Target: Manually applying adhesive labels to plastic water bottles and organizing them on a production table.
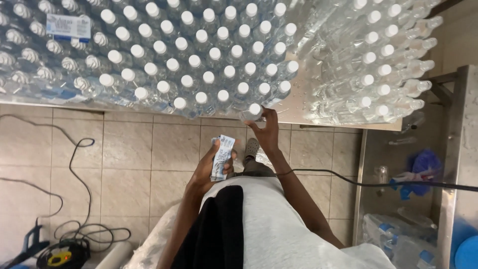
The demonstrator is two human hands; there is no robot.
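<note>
While the right hand (266, 130) is closed around a clear plastic bottle (253, 112) with a white cap at the front edge of the steel table (298, 107), a stack of printed paper labels (221, 157) is gripped in the left hand (209, 167), held lower, above the tiled floor (134, 159). Rows of white-capped bottles (199, 55) are stood upright across the table just behind the held one. Shrink-wrapped bottles lying on their sides (373, 65) are stacked to the right. Black cables (74, 164) are seen on the floor at left.
</note>
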